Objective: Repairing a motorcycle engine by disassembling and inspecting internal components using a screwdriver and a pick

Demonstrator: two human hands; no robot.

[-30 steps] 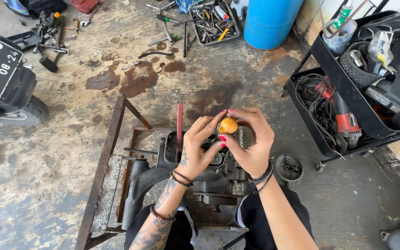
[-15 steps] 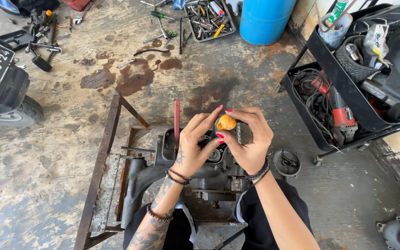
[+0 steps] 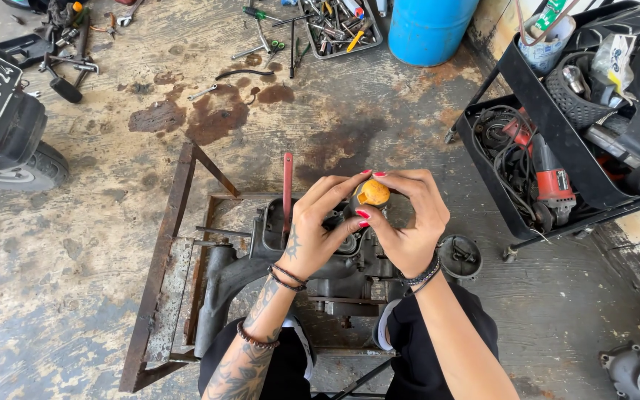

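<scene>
Nothing much has shifted since half a second ago: both hands stay closed over the same small orange piece, at the same spot above the engine.

That orange piece (image 3: pixel 372 192) is rounded, knob-like, yellow-orange with a darker collar at its lower edge, and only its top shows between the fingertips. The left hand (image 3: pixel 318 226) wraps in from 9 o'clock, its fingers (image 3: pixel 335 189) curled over and pinched on the piece. The right hand (image 3: pixel 409 218) covers it from 3 o'clock, fingers bent tight around it, thumb pressed at the lower side. Both wrists carry dark bands, and the nails are red.

Directly beneath sits a grey engine block (image 3: pixel 335 267), greasy, resting in a rusty metal frame (image 3: pixel 161 267) on the stained concrete floor (image 3: pixel 83 222). A red bar (image 3: pixel 287 189) stands up from the engine just at 9 o'clock of the left hand. At 4 o'clock of the right hand lies a round black cover (image 3: pixel 459 257).

Farther out, at 2 o'clock, a black cart (image 3: pixel 527 89) holds cables and a red power tool (image 3: pixel 550 174). At 12 o'clock stand a blue barrel (image 3: pixel 427 30) and a tray of tools (image 3: pixel 335 30). At 10 o'clock is a scooter's rear wheel (image 3: pixel 31 167).
</scene>
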